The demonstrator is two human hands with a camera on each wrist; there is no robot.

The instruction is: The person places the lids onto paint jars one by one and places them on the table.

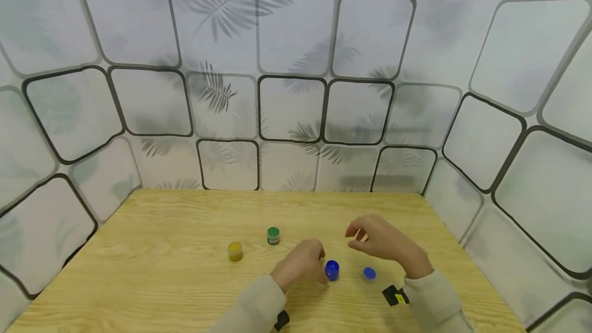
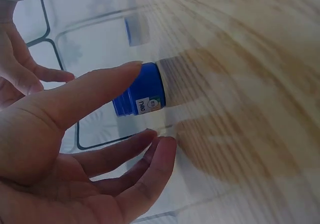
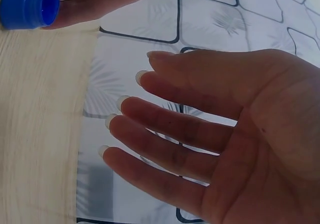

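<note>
A small open blue jar (image 1: 332, 270) stands upright on the wooden table, its lid off. My left hand (image 1: 302, 263) is just left of it. In the left wrist view the thumb (image 2: 100, 91) overlaps the jar's side; whether it touches I cannot tell. The other fingers (image 2: 145, 184) curve loosely and stand apart from the jar. To the right of the jar a blue lid (image 1: 369, 274) lies flat on the table. My right hand (image 1: 381, 238) hovers above and beyond the lid, fingers loosely bent and holding nothing.
A jar with a green lid (image 1: 273, 235) and a jar with a yellow lid (image 1: 235, 251) stand farther back to the left on the table (image 1: 162, 271). Patterned curtain-like walls (image 1: 291, 107) enclose the table's back and sides.
</note>
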